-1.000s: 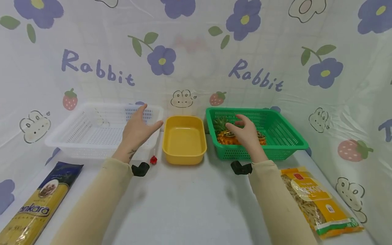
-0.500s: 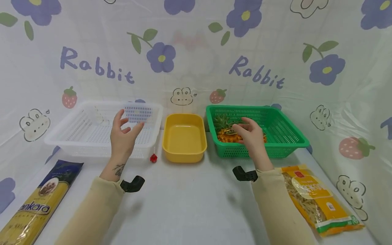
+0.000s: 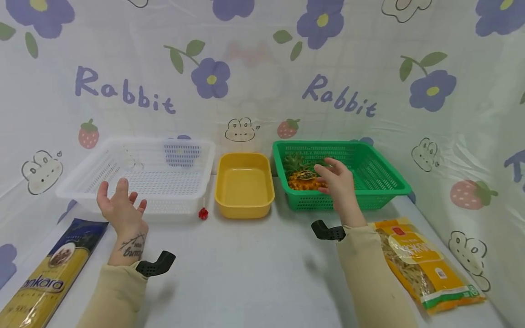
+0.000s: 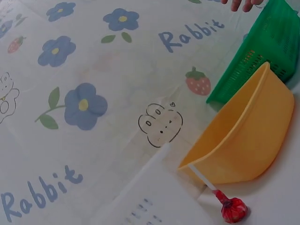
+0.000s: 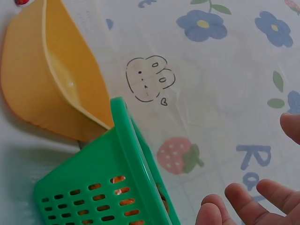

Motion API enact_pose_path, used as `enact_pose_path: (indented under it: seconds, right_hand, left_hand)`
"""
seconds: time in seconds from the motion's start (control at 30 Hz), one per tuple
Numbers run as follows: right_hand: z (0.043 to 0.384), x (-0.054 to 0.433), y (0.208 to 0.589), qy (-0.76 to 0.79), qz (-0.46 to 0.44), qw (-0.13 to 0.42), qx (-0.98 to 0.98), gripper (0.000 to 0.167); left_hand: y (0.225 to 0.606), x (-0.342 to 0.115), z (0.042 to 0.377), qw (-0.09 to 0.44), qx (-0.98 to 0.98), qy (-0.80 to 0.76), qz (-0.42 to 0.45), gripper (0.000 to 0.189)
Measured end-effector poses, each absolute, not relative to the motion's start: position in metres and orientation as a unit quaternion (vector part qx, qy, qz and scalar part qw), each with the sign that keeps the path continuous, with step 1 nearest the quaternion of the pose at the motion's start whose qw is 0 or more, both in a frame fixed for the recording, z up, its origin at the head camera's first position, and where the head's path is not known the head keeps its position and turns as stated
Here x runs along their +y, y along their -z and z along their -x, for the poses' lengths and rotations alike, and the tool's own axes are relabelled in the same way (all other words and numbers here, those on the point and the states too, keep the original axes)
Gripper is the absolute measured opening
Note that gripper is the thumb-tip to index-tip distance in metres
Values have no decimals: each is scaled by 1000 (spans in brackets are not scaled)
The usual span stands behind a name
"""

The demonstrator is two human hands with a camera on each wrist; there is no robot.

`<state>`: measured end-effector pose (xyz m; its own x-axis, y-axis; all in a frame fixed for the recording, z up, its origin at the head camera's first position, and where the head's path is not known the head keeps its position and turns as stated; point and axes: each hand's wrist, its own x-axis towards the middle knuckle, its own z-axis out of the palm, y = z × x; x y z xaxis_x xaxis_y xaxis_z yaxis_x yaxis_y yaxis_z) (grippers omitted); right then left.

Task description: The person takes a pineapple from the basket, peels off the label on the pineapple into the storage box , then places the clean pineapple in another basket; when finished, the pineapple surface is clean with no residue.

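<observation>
My left hand [image 3: 123, 209] hovers at the front left of the white basket [image 3: 190, 206], between it and a spaghetti pack [image 3: 53, 273]. Its fingers are spread and loosely bent, holding nothing. Over the front rim of the green basket [image 3: 316, 200] is my right hand [image 3: 341, 182], fingers loosely curved and nothing between them. Behind that hand, inside the green basket, lies an orange item with pineapple-like green leaves [image 3: 301, 177], partly hidden by the hand. In the right wrist view, the right fingertips [image 5: 241, 199] show beside the green basket's rim.
A yellow tub [image 3: 244, 212] stands between the two baskets. By its left side lies a red-wrapped lollipop [image 3: 203, 213]. An orange-and-yellow pasta bag [image 3: 428, 264] lies at the right. A printed curtain [image 3: 254, 91] hangs behind everything.
My left hand has drawn back from over the white basket, moving left and toward me, and has turned. My right hand has shifted slightly right, then stayed over the green basket.
</observation>
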<state>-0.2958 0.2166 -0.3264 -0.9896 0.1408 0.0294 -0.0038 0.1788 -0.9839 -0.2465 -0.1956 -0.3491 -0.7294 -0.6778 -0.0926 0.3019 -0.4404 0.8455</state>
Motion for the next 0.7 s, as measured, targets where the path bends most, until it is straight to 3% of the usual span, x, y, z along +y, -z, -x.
enact_pose_path:
  seconds: [0.17,0.37,0.7]
  right_hand:
    - [299,218,325,-636,50,59,-768,66]
    - [304,220,324,-632,48,61,-771,66]
    - [317,221,313,-568,41,58,-820,73]
  left_hand:
    - [362,-204,251,288,-402,822,-282,72]
    - [374,-214,255,230,-311,874,-295,87]
    - [379,-218,264,193,-233,916,-263,82]
